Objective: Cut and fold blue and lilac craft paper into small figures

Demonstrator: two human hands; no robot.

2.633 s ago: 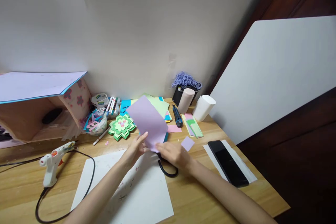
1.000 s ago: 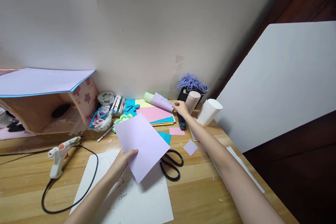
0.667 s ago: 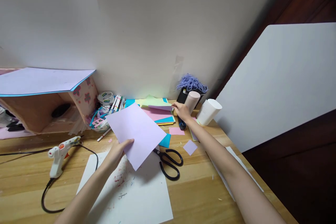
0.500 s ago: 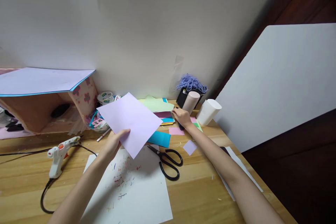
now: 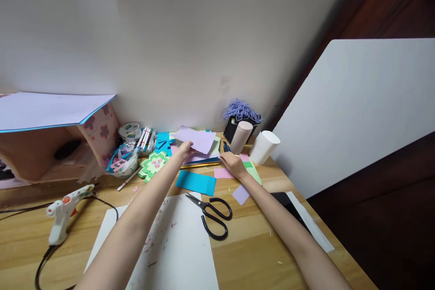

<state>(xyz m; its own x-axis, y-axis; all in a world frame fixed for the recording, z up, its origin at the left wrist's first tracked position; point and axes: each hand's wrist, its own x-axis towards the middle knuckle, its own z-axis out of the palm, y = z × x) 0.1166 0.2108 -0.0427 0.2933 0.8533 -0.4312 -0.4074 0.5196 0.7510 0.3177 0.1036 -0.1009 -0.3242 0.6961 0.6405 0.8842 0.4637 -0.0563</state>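
My left hand (image 5: 186, 148) is closed on a lavender sheet of paper (image 5: 197, 138), held tilted over a stack of coloured paper (image 5: 200, 158) by the wall. My right hand (image 5: 233, 163) pinches the stack's right corner; exactly which sheets lie between its fingers is hidden. A light green sheet (image 5: 215, 146) shows beneath the lavender one. In front of the stack lie a blue paper strip (image 5: 196, 182), a pink paper piece (image 5: 223, 173) and a small lavender square (image 5: 241, 195). Black-handled scissors (image 5: 208, 212) rest nearer to me, blades partly over a large white sheet (image 5: 180, 244).
A hot glue gun (image 5: 64, 213) with its cable lies at left, beside a pink box (image 5: 100, 133). A tub of paper scraps (image 5: 124, 163), markers (image 5: 145, 138) and a green paper flower (image 5: 152, 165) are left of the stack. Two paper rolls (image 5: 242, 137) stand by a yarn-filled black holder (image 5: 231, 130).
My left hand has carried the lavender sheet forward and right, over the stack. The green sheet that my right hand was lifting is now lower, under it. The paper flower has come into view.
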